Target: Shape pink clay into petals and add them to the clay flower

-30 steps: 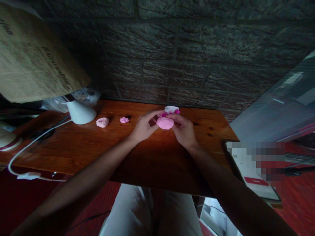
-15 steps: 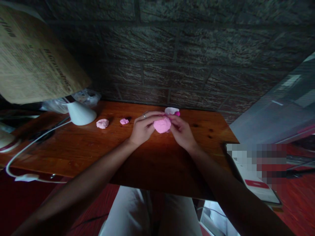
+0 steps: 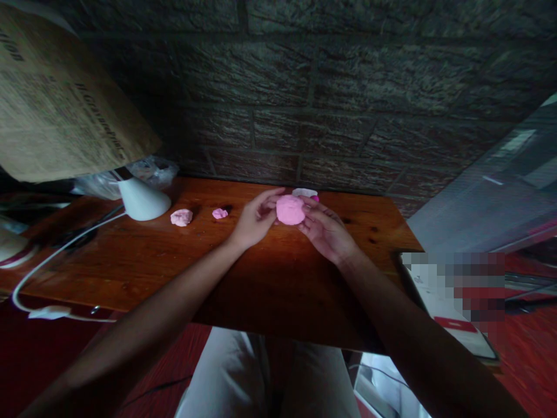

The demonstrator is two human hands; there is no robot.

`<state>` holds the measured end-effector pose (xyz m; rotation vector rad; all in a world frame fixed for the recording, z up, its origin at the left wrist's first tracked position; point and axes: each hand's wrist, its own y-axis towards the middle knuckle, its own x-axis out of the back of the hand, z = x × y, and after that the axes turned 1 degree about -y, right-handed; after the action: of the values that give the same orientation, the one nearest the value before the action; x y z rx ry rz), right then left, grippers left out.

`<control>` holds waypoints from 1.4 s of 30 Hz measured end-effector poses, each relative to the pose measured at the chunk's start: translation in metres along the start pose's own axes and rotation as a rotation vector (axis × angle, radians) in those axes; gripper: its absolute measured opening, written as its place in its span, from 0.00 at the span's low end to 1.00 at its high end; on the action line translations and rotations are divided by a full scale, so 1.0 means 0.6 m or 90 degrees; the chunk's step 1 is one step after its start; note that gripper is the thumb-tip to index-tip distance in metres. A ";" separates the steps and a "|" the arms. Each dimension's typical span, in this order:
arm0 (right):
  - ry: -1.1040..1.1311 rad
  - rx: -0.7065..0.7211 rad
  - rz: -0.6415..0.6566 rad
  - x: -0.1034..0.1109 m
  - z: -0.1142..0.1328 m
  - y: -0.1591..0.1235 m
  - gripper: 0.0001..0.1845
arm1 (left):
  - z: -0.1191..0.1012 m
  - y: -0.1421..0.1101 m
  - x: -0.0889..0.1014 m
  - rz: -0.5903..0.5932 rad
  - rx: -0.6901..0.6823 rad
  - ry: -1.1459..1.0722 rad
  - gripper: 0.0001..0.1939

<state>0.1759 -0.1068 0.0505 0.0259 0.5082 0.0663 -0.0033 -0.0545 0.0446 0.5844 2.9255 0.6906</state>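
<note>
Between my two hands, above the wooden table, is a rounded, flattened lump of light pink modelling clay (image 3: 290, 209). My right hand (image 3: 326, 228) grips it from the right, with its fingers around that side and beneath it. On the other side, my left hand (image 3: 256, 219) has its thumb and curled fingers at the clay's left edge, while the index finger points away past it. A white piece (image 3: 305, 192) with something bright pink beside it lies behind the clay, partly hidden. Further left are a small pink lump (image 3: 220, 213) and a larger pale pink lump (image 3: 181, 217).
A lamp with a white cone base (image 3: 145, 200) and a printed paper shade (image 3: 72, 107) stands at the left, its white cord (image 3: 61, 244) running over the front edge. The brick wall (image 3: 278, 93) borders the table (image 3: 270, 296) at the back. A tablet-like object (image 3: 429, 296) lies at the right.
My hands have moved apart slightly, and the left fingers have lifted off the top of the clay. The clay has shifted a little right and up and now shows a rounder face.
</note>
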 end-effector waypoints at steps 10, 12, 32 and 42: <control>0.001 0.059 -0.048 0.001 -0.004 0.003 0.14 | -0.011 0.003 -0.005 0.051 0.229 -0.295 0.26; -0.005 0.050 -0.036 0.000 -0.005 0.002 0.15 | -0.008 0.002 -0.004 0.050 0.220 -0.292 0.25; -0.031 0.042 -0.007 -0.005 -0.003 -0.002 0.17 | 0.001 -0.003 -0.008 0.075 0.180 -0.237 0.26; -0.043 0.018 -0.012 -0.003 -0.009 -0.001 0.16 | 0.001 0.000 -0.008 0.048 0.173 -0.243 0.22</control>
<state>0.1715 -0.1077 0.0466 0.0507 0.4418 0.0396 0.0013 -0.0562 0.0438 0.7587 2.6593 0.1570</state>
